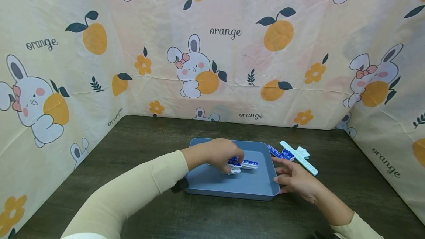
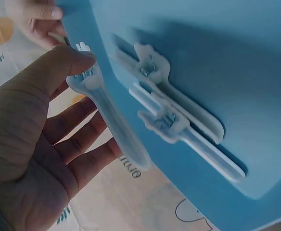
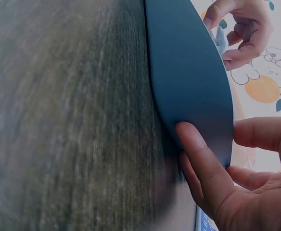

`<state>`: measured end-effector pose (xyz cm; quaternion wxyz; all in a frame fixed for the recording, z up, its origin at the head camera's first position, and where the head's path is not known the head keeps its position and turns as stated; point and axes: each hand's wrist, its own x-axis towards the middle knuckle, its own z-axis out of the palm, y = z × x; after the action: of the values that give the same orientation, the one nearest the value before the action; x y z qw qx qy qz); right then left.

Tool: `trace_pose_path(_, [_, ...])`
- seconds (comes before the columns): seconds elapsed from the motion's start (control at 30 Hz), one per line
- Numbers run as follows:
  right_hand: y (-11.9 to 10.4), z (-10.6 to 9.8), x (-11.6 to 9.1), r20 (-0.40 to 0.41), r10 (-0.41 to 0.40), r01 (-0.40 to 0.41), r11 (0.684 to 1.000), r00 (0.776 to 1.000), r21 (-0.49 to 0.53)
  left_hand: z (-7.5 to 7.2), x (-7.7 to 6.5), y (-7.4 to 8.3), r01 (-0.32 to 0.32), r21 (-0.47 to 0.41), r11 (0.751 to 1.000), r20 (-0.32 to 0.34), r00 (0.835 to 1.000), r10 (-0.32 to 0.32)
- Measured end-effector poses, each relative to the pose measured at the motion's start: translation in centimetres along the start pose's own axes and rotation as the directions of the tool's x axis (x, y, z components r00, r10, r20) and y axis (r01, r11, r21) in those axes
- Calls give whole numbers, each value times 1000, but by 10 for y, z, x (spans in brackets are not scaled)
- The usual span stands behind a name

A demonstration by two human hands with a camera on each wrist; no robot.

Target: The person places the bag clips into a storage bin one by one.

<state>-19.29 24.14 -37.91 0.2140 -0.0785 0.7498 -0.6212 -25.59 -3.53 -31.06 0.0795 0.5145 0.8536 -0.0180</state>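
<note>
My left hand (image 1: 222, 154) reaches over the blue tray (image 1: 232, 195). In the left wrist view it pinches a plastic ruler clip (image 2: 114, 120) between thumb and fingers, near the clip's spring end. Beneath it, two more ruler clips lie side by side in the tray, an upper clip (image 2: 198, 115) and a lower clip (image 2: 212, 159), with springs showing. From the head view the clips are blue and white, partly hidden by the hand. At the tray's right side, my right hand (image 1: 295, 180) grips the wall, fingertips (image 3: 191, 134) against its outer face.
Right of the tray, a dark blue ruler clip (image 1: 275, 152) and a pale turquoise ruler clip (image 1: 303, 159) lie crossed on the dark wooden table (image 1: 149, 209). A printed cloth (image 1: 232, 58) with rabbits and oranges stands around the table's back and sides.
</note>
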Motion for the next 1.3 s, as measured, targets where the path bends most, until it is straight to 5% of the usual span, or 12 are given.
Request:
trace_pose_path(0.6, [2, -1, 1, 13, -8, 8, 1000, 1000, 14, 7, 15, 14, -74, -111, 991, 113, 990, 87])
trace_pose_path(1.3, [0, 0, -1, 16, -15, 15, 1000, 1000, 16, 9, 19, 22, 0, -80, 997, 200, 980, 16])
